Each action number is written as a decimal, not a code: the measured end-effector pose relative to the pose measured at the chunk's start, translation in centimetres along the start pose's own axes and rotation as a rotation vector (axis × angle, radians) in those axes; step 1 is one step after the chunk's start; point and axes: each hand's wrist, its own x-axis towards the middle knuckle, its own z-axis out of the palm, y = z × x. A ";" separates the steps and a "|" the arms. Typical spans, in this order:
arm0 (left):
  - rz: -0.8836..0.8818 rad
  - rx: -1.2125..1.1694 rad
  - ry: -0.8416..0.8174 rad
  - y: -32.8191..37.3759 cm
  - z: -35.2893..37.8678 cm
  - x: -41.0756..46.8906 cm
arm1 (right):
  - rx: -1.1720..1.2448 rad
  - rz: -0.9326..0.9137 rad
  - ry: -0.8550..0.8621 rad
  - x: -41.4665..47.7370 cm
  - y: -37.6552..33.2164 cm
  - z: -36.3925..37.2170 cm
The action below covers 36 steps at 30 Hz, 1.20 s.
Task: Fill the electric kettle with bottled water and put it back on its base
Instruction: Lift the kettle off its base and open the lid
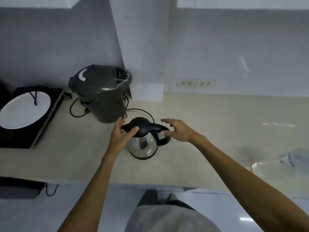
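A steel electric kettle (144,144) with a black lid and black handle stands on its base in the middle of the beige counter (217,124). My left hand (121,133) rests on the kettle's left rim by the spout, thumb and fingers touching the lid edge. Spread wide, my right hand (178,130) hovers over the black handle, its thumb just touching it. A clear plastic water bottle (284,162) lies blurred at the counter's right edge.
A dark grey thermo pot (102,92) wrapped in plastic stands just behind the kettle, cords trailing around it. At far left a black induction hob (41,124) carries a white plate (25,109). Wall sockets (196,83) sit on the backsplash.
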 end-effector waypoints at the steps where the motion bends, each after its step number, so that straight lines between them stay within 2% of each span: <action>1: -0.013 -0.037 -0.005 -0.3 0.1 0.0 | 0.046 -0.007 0.030 0.2 0.1 0.6; 4: -0.044 -0.084 -0.052 -1.8 0.4 0.1 | 0.094 -0.005 0.096 0.2 0.4 1.7; 7: -0.053 -0.125 -0.014 -3.2 0.8 0.4 | 0.135 -0.033 0.161 0.2 1.1 3.0; 13: 0.026 -0.009 -0.026 -4.8 1.0 -0.2 | 0.187 -0.037 0.284 -0.2 1.1 5.1; 17: 0.108 -0.021 -0.021 -3.0 1.6 -0.2 | 0.218 -0.031 0.354 -1.2 1.6 5.2; 21: 0.175 -0.002 -0.114 -0.7 3.6 0.2 | 0.242 0.012 0.470 -3.8 2.6 4.1; 26: 0.233 0.033 -0.308 1.5 9.6 1.4 | 0.251 0.145 0.610 -8.3 6.1 2.2; 31: 0.232 0.000 -0.391 1.4 17.9 1.4 | 0.239 0.275 0.705 -13.1 10.6 -0.3; 36: 0.249 0.022 -0.449 1.7 24.7 0.4 | 0.244 0.328 0.724 -16.6 15.2 -2.9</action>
